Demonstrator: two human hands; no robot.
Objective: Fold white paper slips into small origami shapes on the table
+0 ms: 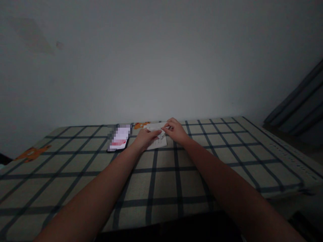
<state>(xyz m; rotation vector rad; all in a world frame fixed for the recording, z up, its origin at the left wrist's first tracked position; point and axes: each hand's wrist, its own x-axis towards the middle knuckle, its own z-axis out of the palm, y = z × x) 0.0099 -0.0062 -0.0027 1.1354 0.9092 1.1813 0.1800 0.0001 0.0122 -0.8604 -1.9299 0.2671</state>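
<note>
A white sheet of paper with faint marks lies on the checked cloth near the wall. On top of it, between my hands, is a small crumpled whitish piece, too dim to name. My left hand rests over the paper's left part, its thumb and fingers closed on the paper and reaching toward the small piece. From the right, my right hand pinches with thumb and forefinger at the paper's upper right. Its other fingers are curled, and the pinched spot is partly hidden.
A phone with a lit, blurred screen lies left of my left hand. The table has a checked cloth with orange bear prints. A pale wall rises behind it. Dark striped fabric hangs at the right.
</note>
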